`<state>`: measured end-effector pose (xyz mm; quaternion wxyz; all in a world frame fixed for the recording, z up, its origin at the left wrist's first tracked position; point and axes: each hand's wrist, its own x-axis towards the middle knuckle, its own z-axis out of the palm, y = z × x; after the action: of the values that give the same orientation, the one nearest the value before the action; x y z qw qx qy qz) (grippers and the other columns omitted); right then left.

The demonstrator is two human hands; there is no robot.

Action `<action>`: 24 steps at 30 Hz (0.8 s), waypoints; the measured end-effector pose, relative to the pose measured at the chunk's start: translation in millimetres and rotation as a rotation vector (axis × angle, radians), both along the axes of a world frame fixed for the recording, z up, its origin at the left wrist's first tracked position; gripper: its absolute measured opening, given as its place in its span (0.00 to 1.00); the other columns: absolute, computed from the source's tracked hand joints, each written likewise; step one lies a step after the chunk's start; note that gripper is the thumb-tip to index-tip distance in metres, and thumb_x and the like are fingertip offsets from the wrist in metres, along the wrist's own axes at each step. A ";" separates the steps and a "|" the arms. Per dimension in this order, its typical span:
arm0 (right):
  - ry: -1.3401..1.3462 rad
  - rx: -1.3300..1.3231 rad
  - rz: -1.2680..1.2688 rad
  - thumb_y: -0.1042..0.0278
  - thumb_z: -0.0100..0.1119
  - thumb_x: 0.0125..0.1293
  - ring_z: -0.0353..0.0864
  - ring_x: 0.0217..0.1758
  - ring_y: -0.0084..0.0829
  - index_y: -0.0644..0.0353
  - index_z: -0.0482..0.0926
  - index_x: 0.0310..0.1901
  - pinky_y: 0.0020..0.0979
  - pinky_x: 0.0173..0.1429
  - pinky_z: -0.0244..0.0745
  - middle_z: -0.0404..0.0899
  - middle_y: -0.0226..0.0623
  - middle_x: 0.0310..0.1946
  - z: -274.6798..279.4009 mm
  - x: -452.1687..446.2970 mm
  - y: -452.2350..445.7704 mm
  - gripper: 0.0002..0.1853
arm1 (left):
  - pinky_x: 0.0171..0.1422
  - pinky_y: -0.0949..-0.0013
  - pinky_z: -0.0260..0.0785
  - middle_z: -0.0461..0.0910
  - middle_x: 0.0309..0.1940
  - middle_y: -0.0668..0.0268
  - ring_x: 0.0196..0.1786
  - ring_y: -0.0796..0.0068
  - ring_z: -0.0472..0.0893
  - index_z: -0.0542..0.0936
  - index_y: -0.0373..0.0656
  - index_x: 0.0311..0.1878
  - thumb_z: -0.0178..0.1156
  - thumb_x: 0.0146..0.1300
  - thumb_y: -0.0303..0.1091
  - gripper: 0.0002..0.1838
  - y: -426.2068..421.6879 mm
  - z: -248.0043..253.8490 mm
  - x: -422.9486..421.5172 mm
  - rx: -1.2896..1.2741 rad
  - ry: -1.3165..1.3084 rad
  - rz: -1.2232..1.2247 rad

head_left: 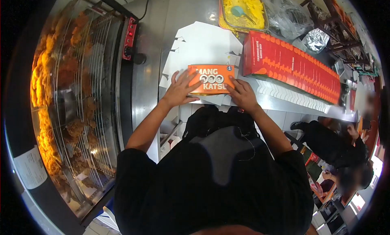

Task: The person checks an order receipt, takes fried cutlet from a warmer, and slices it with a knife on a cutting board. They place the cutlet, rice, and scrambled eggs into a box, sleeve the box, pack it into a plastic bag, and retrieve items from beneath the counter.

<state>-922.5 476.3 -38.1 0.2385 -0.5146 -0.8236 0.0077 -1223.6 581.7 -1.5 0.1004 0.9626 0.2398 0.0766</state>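
An orange cardboard food box (211,88) printed "MANG KATSU" lies in front of me, between my two hands. My left hand (178,89) grips its left end, with the fingers over the top and the thumb near the lower edge. At the right end, my right hand (243,95) presses its fingers on the top and side of the box. Under and behind the box lie white flat cardboard blanks (203,42) with notched edges. What is inside the box is hidden.
Red boxes (290,64) stand in a long row to the right. A tray of yellow food (245,5) with a scoop sits behind. On the left is a lit glass cabinet of fried food (75,101). Another person (331,143) is at the far right.
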 end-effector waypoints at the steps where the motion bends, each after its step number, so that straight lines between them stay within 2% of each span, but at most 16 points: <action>1: -0.006 0.012 -0.006 0.73 0.64 0.52 0.75 0.56 0.40 0.49 0.74 0.61 0.39 0.60 0.71 0.68 0.40 0.67 -1.2 -0.5 -1.3 0.31 | 0.75 0.50 0.52 0.61 0.72 0.60 0.71 0.54 0.62 0.70 0.60 0.68 0.65 0.58 0.51 0.34 -2.0 -0.6 9.5 -0.032 -0.059 -0.060; 2: -0.013 0.022 -0.015 0.74 0.64 0.51 0.75 0.57 0.40 0.49 0.75 0.60 0.39 0.60 0.71 0.69 0.40 0.66 -3.0 -1.8 -4.8 0.30 | 0.74 0.49 0.53 0.63 0.71 0.61 0.71 0.55 0.63 0.71 0.59 0.67 0.65 0.58 0.50 0.33 -5.4 -1.3 20.8 -0.067 -0.119 -0.122; 3: -0.022 0.033 -0.029 0.75 0.63 0.51 0.75 0.57 0.40 0.50 0.76 0.58 0.40 0.60 0.71 0.70 0.40 0.65 -4.7 -3.4 -8.1 0.29 | 0.73 0.49 0.56 0.69 0.67 0.63 0.70 0.60 0.66 0.77 0.53 0.60 0.66 0.59 0.43 0.25 -10.0 -10.6 35.2 -0.088 -0.170 -0.184; 5: 0.121 0.061 -0.034 0.75 0.62 0.50 0.75 0.58 0.41 0.53 0.78 0.55 0.40 0.59 0.71 0.72 0.41 0.61 -8.8 -6.3 -12.7 0.26 | 0.72 0.49 0.57 0.72 0.64 0.63 0.70 0.60 0.68 0.80 0.52 0.55 0.66 0.59 0.39 0.20 -16.0 -22.5 39.8 -0.051 -0.200 -0.110; 7: 0.152 -0.044 -0.008 0.72 0.63 0.52 0.75 0.58 0.42 0.54 0.78 0.54 0.41 0.60 0.71 0.74 0.42 0.59 4.7 8.3 -23.6 0.24 | 0.71 0.50 0.59 0.75 0.61 0.63 0.67 0.59 0.70 0.83 0.50 0.51 0.66 0.59 0.35 0.16 -20.8 -25.9 54.2 -0.016 -0.277 -0.055; 8: 0.177 0.023 -0.041 0.70 0.65 0.53 0.75 0.58 0.42 0.54 0.78 0.53 0.43 0.61 0.71 0.74 0.42 0.57 27.4 19.1 -31.3 0.23 | 0.71 0.50 0.60 0.77 0.59 0.63 0.66 0.57 0.72 0.84 0.49 0.49 0.66 0.58 0.32 0.14 -26.4 -25.9 58.7 0.002 -0.323 -0.011; 10: 0.289 0.106 -0.188 0.70 0.67 0.53 0.75 0.58 0.44 0.54 0.77 0.54 0.44 0.61 0.71 0.74 0.42 0.57 50.7 53.5 -50.9 0.24 | 0.69 0.49 0.61 0.78 0.57 0.62 0.64 0.55 0.74 0.84 0.49 0.49 0.66 0.57 0.30 0.15 -36.9 -20.9 70.1 -0.002 -0.311 0.077; 13: 0.279 0.255 -0.600 0.72 0.67 0.53 0.75 0.57 0.46 0.57 0.76 0.56 0.44 0.60 0.71 0.75 0.44 0.56 65.2 151.2 -82.2 0.25 | 0.70 0.48 0.60 0.77 0.59 0.60 0.65 0.51 0.72 0.83 0.48 0.51 0.64 0.58 0.27 0.16 -56.9 -19.0 91.4 0.042 -0.320 0.210; 14: 0.279 0.495 -0.676 0.75 0.67 0.53 0.75 0.57 0.48 0.60 0.76 0.56 0.44 0.61 0.69 0.77 0.47 0.53 59.0 203.8 -89.2 0.26 | 0.70 0.48 0.59 0.77 0.59 0.59 0.65 0.50 0.72 0.83 0.47 0.52 0.63 0.58 0.26 0.16 -61.4 -18.0 99.7 0.035 -0.333 0.253; 15: 0.213 0.558 -0.901 0.76 0.65 0.55 0.78 0.53 0.45 0.64 0.75 0.55 0.42 0.58 0.72 0.79 0.47 0.49 92.1 244.9 -96.4 0.23 | 0.71 0.47 0.58 0.76 0.60 0.57 0.66 0.49 0.71 0.82 0.46 0.53 0.62 0.59 0.26 0.17 -65.1 -17.5 106.0 0.031 -0.310 0.293; 16: 0.317 0.644 -1.046 0.75 0.63 0.58 0.81 0.49 0.39 0.65 0.77 0.53 0.37 0.54 0.74 0.81 0.44 0.47 88.2 303.1 -111.7 0.19 | 0.71 0.48 0.57 0.75 0.60 0.55 0.66 0.48 0.70 0.82 0.45 0.54 0.60 0.60 0.25 0.18 -68.2 -18.6 110.9 0.023 -0.309 0.326; 17: 0.363 0.585 -1.216 0.71 0.60 0.64 0.82 0.45 0.33 0.65 0.78 0.51 0.31 0.50 0.75 0.82 0.42 0.46 99.4 352.4 -130.3 0.15 | 0.71 0.49 0.56 0.75 0.61 0.55 0.66 0.48 0.70 0.83 0.45 0.54 0.60 0.60 0.25 0.17 -70.8 -15.8 115.3 0.004 -0.319 0.337; 18: 0.548 0.615 -1.288 0.64 0.57 0.69 0.82 0.43 0.30 0.64 0.79 0.51 0.29 0.50 0.74 0.83 0.39 0.43 96.7 408.8 -144.3 0.15 | 0.72 0.49 0.56 0.74 0.61 0.54 0.66 0.48 0.70 0.83 0.45 0.54 0.59 0.60 0.25 0.17 -72.9 -13.3 119.4 -0.015 -0.330 0.351; 20: 0.726 0.513 -1.524 0.58 0.56 0.69 0.79 0.42 0.28 0.62 0.80 0.48 0.31 0.45 0.74 0.82 0.35 0.42 74.7 518.1 -181.5 0.16 | 0.72 0.50 0.56 0.73 0.62 0.53 0.66 0.49 0.69 0.83 0.44 0.53 0.59 0.60 0.23 0.17 -75.4 -6.8 120.7 -0.098 -0.298 0.369; 23: 1.160 0.077 -1.688 0.52 0.55 0.69 0.78 0.48 0.32 0.59 0.80 0.49 0.37 0.51 0.74 0.80 0.33 0.44 78.8 600.7 -200.6 0.18 | 0.70 0.54 0.61 0.73 0.60 0.52 0.65 0.50 0.70 0.83 0.43 0.52 0.60 0.59 0.20 0.17 -69.2 -4.5 119.4 -0.166 -0.254 0.359; 24: 1.288 -0.084 -1.629 0.51 0.56 0.69 0.78 0.49 0.33 0.58 0.80 0.50 0.40 0.53 0.74 0.80 0.33 0.45 78.9 618.3 -203.9 0.19 | 0.69 0.55 0.62 0.73 0.59 0.52 0.65 0.50 0.70 0.83 0.43 0.51 0.60 0.58 0.19 0.17 -67.5 0.3 120.4 -0.182 -0.211 0.367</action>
<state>-304.2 272.4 40.8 0.5483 -0.8214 0.0580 0.1462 -1103.2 514.3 -1.2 0.1959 0.8764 0.4051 0.1719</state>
